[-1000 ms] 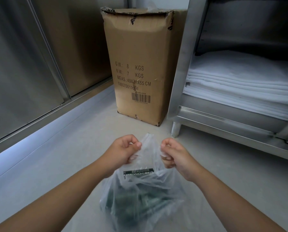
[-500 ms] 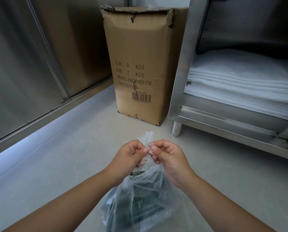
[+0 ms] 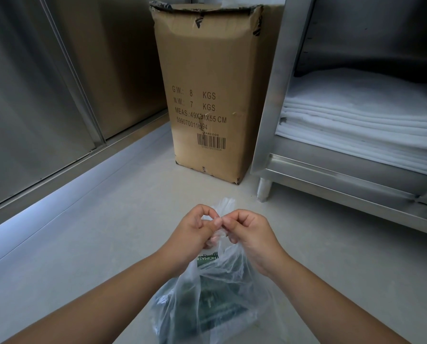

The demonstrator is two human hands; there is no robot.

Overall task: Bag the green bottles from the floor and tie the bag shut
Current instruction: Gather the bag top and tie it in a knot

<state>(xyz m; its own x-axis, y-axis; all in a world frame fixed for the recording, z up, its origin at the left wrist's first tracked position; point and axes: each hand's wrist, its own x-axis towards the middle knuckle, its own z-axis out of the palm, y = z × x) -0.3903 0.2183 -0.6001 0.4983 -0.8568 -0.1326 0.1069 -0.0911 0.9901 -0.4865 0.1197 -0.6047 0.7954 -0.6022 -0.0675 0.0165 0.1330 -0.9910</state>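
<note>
Left hand [image 3: 195, 228] and right hand [image 3: 250, 232] are pinching the gathered top of the clear bag [image 3: 232, 276], fingertips touching. Green bottles [image 3: 212, 299] are lying inside

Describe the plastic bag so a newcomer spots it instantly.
Start at the tall cardboard box on the floor beside the steel shelf unit. Nearer the camera, the left hand and right hand pinch the top of the bag. It is the only clear crinkled thing, with dark green bottles showing through.

Pale grey floor [image 3: 88, 244]; steel cabinet doors [image 3: 33, 108] left, tall cardboard box [image 3: 207, 95] far centre, steel shelf unit [image 3: 331, 175] with folded white cloths [image 3: 368, 120] right.
</note>
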